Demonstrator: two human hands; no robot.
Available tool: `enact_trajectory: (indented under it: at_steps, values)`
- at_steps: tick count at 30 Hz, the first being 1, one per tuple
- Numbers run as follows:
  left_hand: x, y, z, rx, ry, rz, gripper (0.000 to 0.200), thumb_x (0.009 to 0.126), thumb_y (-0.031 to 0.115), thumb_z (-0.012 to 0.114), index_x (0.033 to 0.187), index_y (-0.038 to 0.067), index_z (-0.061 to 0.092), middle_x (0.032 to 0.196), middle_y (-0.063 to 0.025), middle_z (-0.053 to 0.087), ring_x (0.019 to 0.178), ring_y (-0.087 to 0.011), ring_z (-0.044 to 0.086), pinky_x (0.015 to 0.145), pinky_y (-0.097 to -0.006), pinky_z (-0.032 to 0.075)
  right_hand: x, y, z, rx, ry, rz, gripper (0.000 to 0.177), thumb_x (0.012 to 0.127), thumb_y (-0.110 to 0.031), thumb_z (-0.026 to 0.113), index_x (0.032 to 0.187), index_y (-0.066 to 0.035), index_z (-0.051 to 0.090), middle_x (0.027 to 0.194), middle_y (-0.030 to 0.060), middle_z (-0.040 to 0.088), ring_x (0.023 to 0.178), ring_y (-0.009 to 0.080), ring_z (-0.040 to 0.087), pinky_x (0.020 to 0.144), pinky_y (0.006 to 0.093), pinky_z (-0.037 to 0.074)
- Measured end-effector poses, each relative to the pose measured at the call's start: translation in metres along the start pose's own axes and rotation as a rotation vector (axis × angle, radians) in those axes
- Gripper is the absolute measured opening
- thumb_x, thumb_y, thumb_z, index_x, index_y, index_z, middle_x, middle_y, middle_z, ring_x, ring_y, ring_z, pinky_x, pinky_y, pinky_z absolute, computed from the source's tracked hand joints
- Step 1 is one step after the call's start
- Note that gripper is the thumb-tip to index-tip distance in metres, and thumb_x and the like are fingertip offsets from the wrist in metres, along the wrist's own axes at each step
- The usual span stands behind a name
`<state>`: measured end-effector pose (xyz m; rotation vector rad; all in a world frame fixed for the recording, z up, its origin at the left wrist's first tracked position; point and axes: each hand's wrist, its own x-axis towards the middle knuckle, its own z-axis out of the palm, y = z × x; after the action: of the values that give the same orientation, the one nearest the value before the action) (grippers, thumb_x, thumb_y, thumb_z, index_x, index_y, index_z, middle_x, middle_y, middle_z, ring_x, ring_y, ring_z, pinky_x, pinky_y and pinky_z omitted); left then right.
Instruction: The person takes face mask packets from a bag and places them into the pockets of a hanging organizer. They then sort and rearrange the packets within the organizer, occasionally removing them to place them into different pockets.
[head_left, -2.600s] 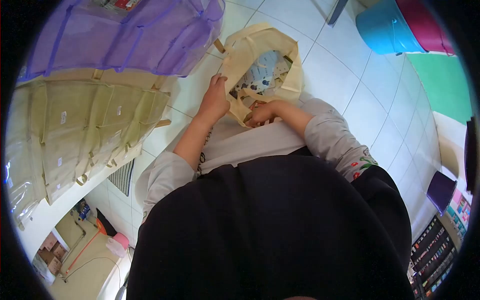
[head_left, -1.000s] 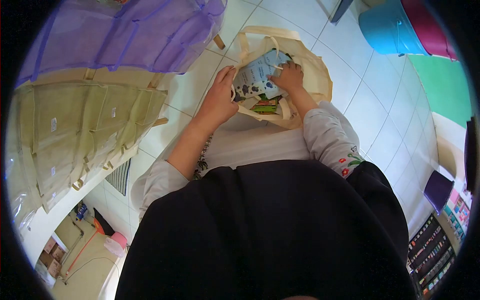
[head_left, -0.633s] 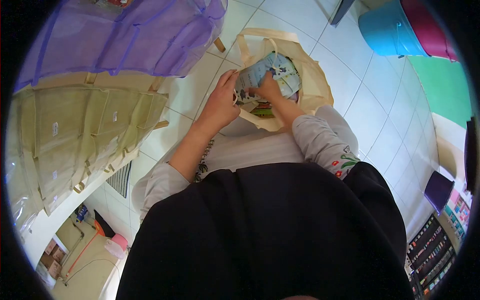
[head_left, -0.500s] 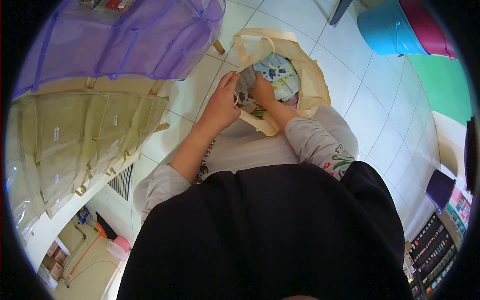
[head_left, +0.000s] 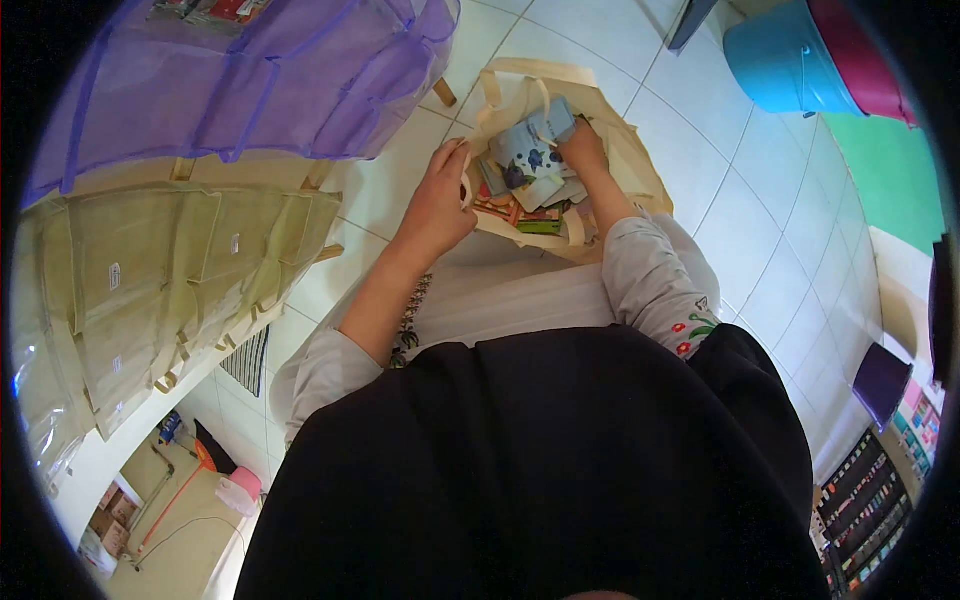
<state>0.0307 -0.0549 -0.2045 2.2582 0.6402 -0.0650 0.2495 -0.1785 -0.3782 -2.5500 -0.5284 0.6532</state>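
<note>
A cream cloth bag [head_left: 638, 150] stands open on the floor in front of my knees, its handles loose at the far side. My left hand [head_left: 440, 203] is closed on the bag's left rim. Inside the bag, my right hand [head_left: 584, 152] grips the right edge of a light blue packet [head_left: 530, 145] printed with dark blueberries. The fingertips are partly hidden by the packet. Below it in the bag lie a green box [head_left: 540, 221], red-orange packets [head_left: 495, 207] and some pale packets, partly covered.
Purple clear-fronted pocket organizers [head_left: 300, 90] and beige ones [head_left: 150, 270] hang at the left. A blue bucket [head_left: 785, 65] and a magenta bucket [head_left: 860, 50] are at the upper right. White tiles [head_left: 690, 130] cover the floor around the bag.
My right hand has moved right within the bag, and the blueberry packet has shifted and turned. Red-orange packets and the green box show more now. My left hand stays at the rim.
</note>
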Motion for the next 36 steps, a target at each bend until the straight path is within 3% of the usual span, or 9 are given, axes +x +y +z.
enact_trajectory:
  at_steps: [7, 13, 19, 20, 25, 26, 28, 31, 36]
  values:
    - [0.002, -0.001, -0.004, 0.004, -0.067, -0.048, 0.082, 0.063, -0.004, 0.062, 0.138, 0.003, 0.03, 0.14, -0.0142, 0.031, 0.103, -0.0277, 0.052, 0.079, -0.0319, 0.05, -0.025, -0.057, -0.088, -0.235, -0.105, -0.249, 0.031, 0.069, -0.018, 0.072, 0.095, -0.004, 0.065, 0.092, 0.0211, 0.065, 0.09, 0.0339, 0.063, 0.078, 0.0411, 0.051]
    - [0.009, 0.004, -0.017, 0.127, 0.285, 0.037, 0.075, 0.079, 0.033, 0.067, 0.136, 0.0, 0.032, 0.142, -0.0166, 0.03, 0.125, -0.0351, 0.039, 0.106, -0.0412, 0.029, -0.076, -0.119, -0.211, -0.072, -0.222, -0.42, 0.032, 0.072, -0.015, 0.07, 0.102, -0.003, 0.066, 0.087, 0.0187, 0.067, 0.08, 0.029, 0.065, 0.073, 0.0368, 0.051]
    - [-0.002, 0.034, -0.082, -1.734, -0.066, -0.064, 0.109, 0.069, 0.085, 0.037, 0.143, 0.005, 0.025, 0.146, -0.0132, 0.028, 0.131, -0.0321, 0.033, 0.108, -0.0476, 0.023, -0.095, -0.194, -0.28, 0.428, -0.656, -0.619, 0.029, 0.075, -0.014, 0.071, 0.099, 0.002, 0.064, 0.081, 0.0048, 0.066, 0.073, 0.0102, 0.06, 0.066, 0.0247, 0.047]
    - [-0.014, 0.047, -0.094, -1.798, -0.199, -0.115, 0.118, 0.062, 0.092, 0.027, 0.143, 0.007, 0.024, 0.145, -0.013, 0.031, 0.133, -0.0325, 0.03, 0.108, -0.05, 0.023, -0.093, -0.206, -0.277, 0.437, -0.711, -0.68, 0.028, 0.076, -0.014, 0.071, 0.098, 0.002, 0.064, 0.081, 0.0031, 0.066, 0.073, 0.0085, 0.059, 0.065, 0.0236, 0.047]
    - [-0.054, 0.048, -0.106, -1.905, -0.404, 0.184, 0.121, 0.05, 0.092, 0.04, 0.143, 0.015, 0.028, 0.142, -0.0149, 0.035, 0.125, -0.0383, 0.04, 0.093, -0.0602, 0.038, -0.118, -0.284, -0.274, 0.167, -0.718, -0.959, 0.031, 0.075, -0.011, 0.07, 0.102, 0.002, 0.061, 0.084, 0.0054, 0.065, 0.077, 0.0112, 0.058, 0.069, 0.0264, 0.048]
    - [-0.065, 0.052, -0.111, -1.982, -0.458, 0.324, 0.104, 0.064, 0.08, 0.054, 0.14, 0.013, 0.032, 0.137, -0.016, 0.041, 0.122, -0.0383, 0.043, 0.092, -0.0602, 0.04, -0.127, -0.295, -0.277, 0.192, -0.76, -0.961, 0.033, 0.074, -0.011, 0.07, 0.103, 0.003, 0.06, 0.086, 0.0069, 0.065, 0.078, 0.0125, 0.058, 0.071, 0.0273, 0.048]
    - [-0.078, 0.034, -0.112, -1.953, -0.398, 0.313, 0.087, 0.07, 0.059, 0.059, 0.138, 0.01, 0.034, 0.132, -0.017, 0.044, 0.119, -0.0387, 0.046, 0.091, -0.0595, 0.041, -0.141, -0.311, -0.28, 0.237, -0.836, -0.93, 0.037, 0.073, -0.01, 0.069, 0.106, 0.003, 0.059, 0.089, 0.0098, 0.065, 0.081, 0.015, 0.059, 0.074, 0.0289, 0.048]
    - [-0.092, 0.048, -0.12, -2.0, -0.284, 0.244, 0.076, 0.068, 0.03, 0.061, 0.135, 0.005, 0.035, 0.13, -0.0185, 0.046, 0.119, -0.0397, 0.046, 0.096, -0.0584, 0.039, -0.158, -0.325, -0.275, 0.182, -0.691, -0.998, 0.047, 0.073, -0.012, 0.072, 0.115, 0.003, 0.055, 0.095, 0.005, 0.062, 0.083, 0.0113, 0.057, 0.074, 0.0258, 0.048]
    - [-0.099, 0.057, -0.122, -2.066, -0.164, 0.316, 0.073, 0.064, 0.007, 0.059, 0.132, -0.003, 0.034, 0.123, -0.0224, 0.049, 0.115, -0.038, 0.05, 0.099, -0.0536, 0.04, -0.18, -0.318, -0.247, 0.304, -0.033, -1.186, 0.07, 0.069, -0.018, 0.076, 0.128, 0.0, 0.042, 0.109, 0.0158, 0.056, 0.096, 0.0266, 0.057, 0.086, 0.0351, 0.046]
